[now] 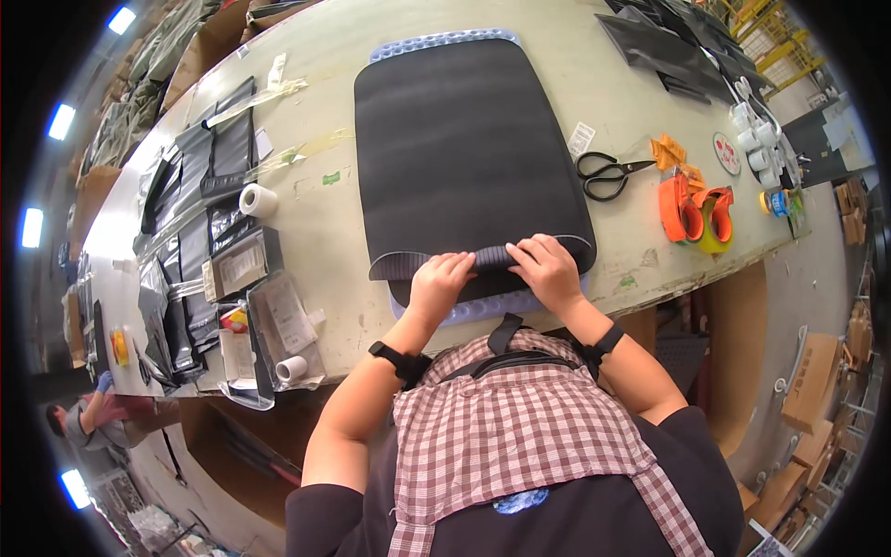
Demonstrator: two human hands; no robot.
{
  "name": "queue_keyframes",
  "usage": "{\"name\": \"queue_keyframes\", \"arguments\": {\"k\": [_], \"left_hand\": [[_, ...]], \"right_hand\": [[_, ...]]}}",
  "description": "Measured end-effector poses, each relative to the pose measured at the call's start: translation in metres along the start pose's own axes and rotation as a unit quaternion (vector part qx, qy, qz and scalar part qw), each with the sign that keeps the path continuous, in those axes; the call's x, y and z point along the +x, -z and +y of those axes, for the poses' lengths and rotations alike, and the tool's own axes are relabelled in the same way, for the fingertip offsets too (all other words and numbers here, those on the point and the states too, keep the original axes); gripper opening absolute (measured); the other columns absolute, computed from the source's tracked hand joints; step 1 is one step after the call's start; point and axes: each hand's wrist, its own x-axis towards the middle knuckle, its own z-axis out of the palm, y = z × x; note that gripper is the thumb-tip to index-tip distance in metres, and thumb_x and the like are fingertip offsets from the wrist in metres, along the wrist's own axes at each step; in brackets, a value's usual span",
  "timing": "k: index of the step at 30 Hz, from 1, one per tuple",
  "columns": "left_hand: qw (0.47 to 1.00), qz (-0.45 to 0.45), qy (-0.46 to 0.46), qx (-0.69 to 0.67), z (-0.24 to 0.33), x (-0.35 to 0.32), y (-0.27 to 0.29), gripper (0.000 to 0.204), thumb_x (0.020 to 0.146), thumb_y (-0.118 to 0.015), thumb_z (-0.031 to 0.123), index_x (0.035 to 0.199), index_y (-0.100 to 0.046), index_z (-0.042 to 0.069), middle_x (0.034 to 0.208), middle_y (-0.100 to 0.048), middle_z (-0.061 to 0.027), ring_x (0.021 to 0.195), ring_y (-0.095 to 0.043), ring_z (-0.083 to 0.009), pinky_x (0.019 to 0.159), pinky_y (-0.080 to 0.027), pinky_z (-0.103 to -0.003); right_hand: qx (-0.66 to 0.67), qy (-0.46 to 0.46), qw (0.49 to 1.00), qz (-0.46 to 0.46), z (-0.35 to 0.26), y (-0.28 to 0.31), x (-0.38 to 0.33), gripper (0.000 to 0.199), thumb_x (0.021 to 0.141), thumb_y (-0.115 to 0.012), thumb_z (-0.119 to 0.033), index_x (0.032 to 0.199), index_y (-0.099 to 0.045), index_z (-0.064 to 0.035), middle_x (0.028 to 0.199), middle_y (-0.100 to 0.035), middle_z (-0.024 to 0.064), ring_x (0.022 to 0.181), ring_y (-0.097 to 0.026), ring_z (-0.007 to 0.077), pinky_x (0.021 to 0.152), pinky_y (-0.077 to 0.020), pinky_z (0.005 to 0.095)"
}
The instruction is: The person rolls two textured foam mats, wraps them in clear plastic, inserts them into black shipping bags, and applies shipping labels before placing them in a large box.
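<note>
A large black mat [464, 148] with rounded corners lies on the table in front of me. Its near edge is curled up and back, showing a ribbed underside. Both hands pinch this curled edge near its middle, a short gap apart: my left hand [440, 283] on one side, my right hand [549, 271] on the other. Beneath the mat is a translucent bluish sheet with round bumps [445, 39], which sticks out past the mat's far and near ends. How much of that sheet lies under the mat is hidden.
Black-handled scissors [605, 176] and orange tape dispensers [691, 212] lie to the right. At left are black plastic bags [227, 148], a white roll [257, 200] and an open box of labels [243, 265]. More black sheets [664, 46] lie far right. Another person [97, 418] stands at far left.
</note>
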Motion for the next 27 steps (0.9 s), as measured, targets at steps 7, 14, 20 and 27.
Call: {"name": "queue_keyframes", "arguments": {"k": [7, 14, 20, 27], "left_hand": [[0.998, -0.033, 0.062, -0.006, 0.009, 0.006, 0.012, 0.022, 0.071, -0.070, 0.015, 0.090, -0.064, 0.007, 0.086, -0.062, -0.0039, 0.083, -0.058, -0.0226, 0.071, -0.050, -0.033], [0.992, 0.020, 0.091, 0.081, -0.011, -0.003, 0.027, 0.014, 0.075, -0.067, 0.021, 0.084, -0.063, 0.010, 0.083, -0.059, -0.0041, 0.078, -0.056, -0.0249, 0.070, -0.046, -0.036], [0.968, -0.034, 0.188, 0.160, -0.020, -0.011, 0.021, 0.024, 0.080, -0.063, 0.034, 0.074, -0.058, 0.012, 0.078, -0.057, -0.0023, 0.074, -0.055, -0.0236, 0.067, -0.045, -0.034], [0.948, -0.024, 0.296, 0.110, -0.033, 0.005, 0.025, 0.040, 0.074, -0.065, 0.047, 0.089, -0.054, 0.011, 0.082, -0.059, -0.0021, 0.067, -0.056, -0.0256, 0.054, -0.045, -0.032]], "right_hand": [[0.035, -0.028, 0.999, -0.008, 0.000, -0.011, -0.002, 0.016, 0.068, -0.070, -0.015, 0.081, -0.063, -0.0072, 0.082, -0.059, 0.0029, 0.083, -0.057, 0.0214, 0.074, -0.0490, 0.0333], [0.029, -0.124, 0.990, -0.055, 0.008, -0.017, 0.009, 0.013, 0.075, -0.067, -0.024, 0.077, -0.062, -0.0126, 0.081, -0.054, 0.0004, 0.083, -0.053, 0.0199, 0.076, -0.0446, 0.0354], [-0.086, -0.107, 0.991, -0.013, 0.011, -0.007, 0.004, 0.016, 0.078, -0.064, -0.031, 0.077, -0.060, -0.0152, 0.076, -0.050, 0.0000, 0.084, -0.051, 0.0189, 0.078, -0.0407, 0.0374], [-0.059, -0.200, 0.974, -0.093, 0.031, -0.021, 0.013, 0.020, 0.078, -0.065, -0.031, 0.076, -0.056, -0.0136, 0.076, -0.051, 0.0006, 0.072, -0.052, 0.0210, 0.070, -0.0433, 0.0383]]}}
